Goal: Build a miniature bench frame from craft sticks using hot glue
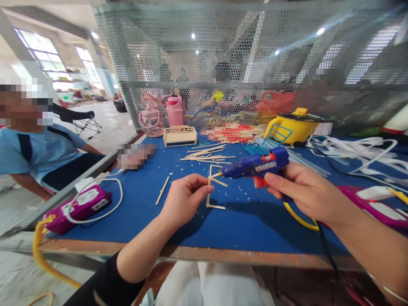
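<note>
Between thumb and fingers my left hand [185,197] pinches a small frame of thin wooden sticks [216,208], held over the blue tabletop [248,229]. The frame has short side pieces and a slanting stick near its middle. My right hand [302,187] is wrapped around a dark blue hot glue gun [245,165] with a red trigger. Its nozzle points left, at the frame just above my left fingertips; whether it touches the wood I cannot tell. One loose stick [162,190] lies left of my left hand.
Behind the hands lie loose sticks [204,155], a pile of red-tipped sticks [236,132] and a small wooden model [180,136]. Pink bottles [174,111] and a yellow pot [291,128] stand farther back. Purple power strips [78,206] flank the table. A person [47,144] sits at left.
</note>
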`<control>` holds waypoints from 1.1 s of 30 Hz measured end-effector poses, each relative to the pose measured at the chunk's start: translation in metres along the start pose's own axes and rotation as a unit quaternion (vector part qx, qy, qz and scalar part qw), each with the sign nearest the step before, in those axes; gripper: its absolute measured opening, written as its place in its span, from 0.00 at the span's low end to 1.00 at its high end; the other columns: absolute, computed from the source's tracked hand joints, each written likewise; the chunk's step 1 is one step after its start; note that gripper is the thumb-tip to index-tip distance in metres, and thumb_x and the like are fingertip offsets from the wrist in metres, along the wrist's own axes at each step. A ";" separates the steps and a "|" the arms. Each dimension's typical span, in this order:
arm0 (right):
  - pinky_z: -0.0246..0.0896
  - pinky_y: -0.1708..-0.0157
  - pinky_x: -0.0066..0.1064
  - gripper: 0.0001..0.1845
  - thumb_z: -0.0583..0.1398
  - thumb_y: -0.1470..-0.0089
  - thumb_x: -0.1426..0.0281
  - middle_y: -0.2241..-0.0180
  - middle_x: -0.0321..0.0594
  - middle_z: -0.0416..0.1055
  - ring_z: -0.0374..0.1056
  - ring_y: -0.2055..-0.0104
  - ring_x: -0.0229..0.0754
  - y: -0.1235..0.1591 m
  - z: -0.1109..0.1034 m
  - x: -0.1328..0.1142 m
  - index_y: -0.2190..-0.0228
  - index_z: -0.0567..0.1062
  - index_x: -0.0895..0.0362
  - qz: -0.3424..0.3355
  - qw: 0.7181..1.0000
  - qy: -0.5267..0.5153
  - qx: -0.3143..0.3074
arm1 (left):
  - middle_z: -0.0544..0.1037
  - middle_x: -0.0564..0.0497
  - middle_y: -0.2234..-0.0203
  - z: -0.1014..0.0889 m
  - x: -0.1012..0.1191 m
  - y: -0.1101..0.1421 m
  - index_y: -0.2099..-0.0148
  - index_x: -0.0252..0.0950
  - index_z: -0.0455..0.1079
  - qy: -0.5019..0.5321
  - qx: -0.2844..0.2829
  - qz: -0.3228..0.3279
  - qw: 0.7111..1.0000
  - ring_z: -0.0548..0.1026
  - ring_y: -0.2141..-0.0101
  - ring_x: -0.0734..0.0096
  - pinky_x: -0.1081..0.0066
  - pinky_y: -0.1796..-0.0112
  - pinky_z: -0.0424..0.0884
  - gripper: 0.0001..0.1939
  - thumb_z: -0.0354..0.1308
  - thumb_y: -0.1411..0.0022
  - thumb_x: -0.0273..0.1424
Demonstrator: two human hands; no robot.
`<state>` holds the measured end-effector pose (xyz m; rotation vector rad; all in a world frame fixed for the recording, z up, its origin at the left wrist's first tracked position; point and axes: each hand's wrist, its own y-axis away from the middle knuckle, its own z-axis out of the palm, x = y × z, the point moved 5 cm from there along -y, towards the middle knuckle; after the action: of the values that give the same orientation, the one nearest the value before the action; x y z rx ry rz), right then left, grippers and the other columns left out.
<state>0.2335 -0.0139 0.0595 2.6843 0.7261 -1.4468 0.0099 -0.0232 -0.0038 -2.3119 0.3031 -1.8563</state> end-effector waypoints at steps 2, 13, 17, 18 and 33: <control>0.54 0.79 0.27 0.20 0.55 0.46 0.54 0.81 0.35 0.64 0.58 0.79 0.35 -0.001 0.001 -0.001 0.70 0.74 0.58 0.005 1.000 0.007 -0.003 | 0.74 0.54 0.80 0.000 0.000 0.000 0.68 0.34 0.71 0.000 0.001 0.002 1.000 0.68 0.80 0.78 0.79 0.79 0.61 0.09 0.60 0.47 0.36; 0.53 0.79 0.27 0.21 0.54 0.46 0.53 0.81 0.34 0.63 0.57 0.79 0.34 -0.001 0.003 0.003 0.72 0.73 0.58 0.008 1.000 0.009 0.009 | 0.75 0.53 0.78 0.001 0.000 0.000 0.67 0.34 0.71 0.005 -0.010 -0.006 1.000 0.68 0.78 0.78 0.78 0.77 0.62 0.10 0.60 0.46 0.36; 0.53 0.79 0.26 0.19 0.55 0.46 0.53 0.81 0.34 0.64 0.58 0.78 0.34 0.001 0.003 0.003 0.72 0.72 0.57 -0.002 1.000 0.010 0.008 | 0.74 0.54 0.79 0.001 0.000 0.000 0.67 0.34 0.70 0.004 -0.007 -0.007 1.000 0.67 0.79 0.78 0.78 0.77 0.62 0.09 0.60 0.46 0.36; 0.53 0.79 0.26 0.19 0.55 0.46 0.53 0.81 0.34 0.64 0.58 0.79 0.34 0.001 0.003 0.002 0.71 0.72 0.57 -0.005 1.000 0.013 0.008 | 0.74 0.54 0.79 0.000 0.000 0.000 0.67 0.34 0.70 0.006 -0.006 -0.007 1.000 0.67 0.79 0.78 0.78 0.77 0.62 0.09 0.60 0.46 0.36; 0.57 0.55 0.38 0.20 0.55 0.46 0.64 0.56 0.48 0.72 0.67 0.55 0.48 -0.008 -0.036 0.010 0.53 0.68 0.58 -0.179 0.914 0.312 0.187 | 0.78 0.50 0.74 0.002 -0.004 -0.001 0.67 0.34 0.71 0.023 -0.007 -0.019 1.000 0.72 0.75 0.74 0.76 0.74 0.68 0.10 0.60 0.46 0.36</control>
<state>0.2630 0.0051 0.0738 3.5220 1.1112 -0.7882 0.0107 -0.0210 -0.0081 -2.3025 0.2802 -1.9328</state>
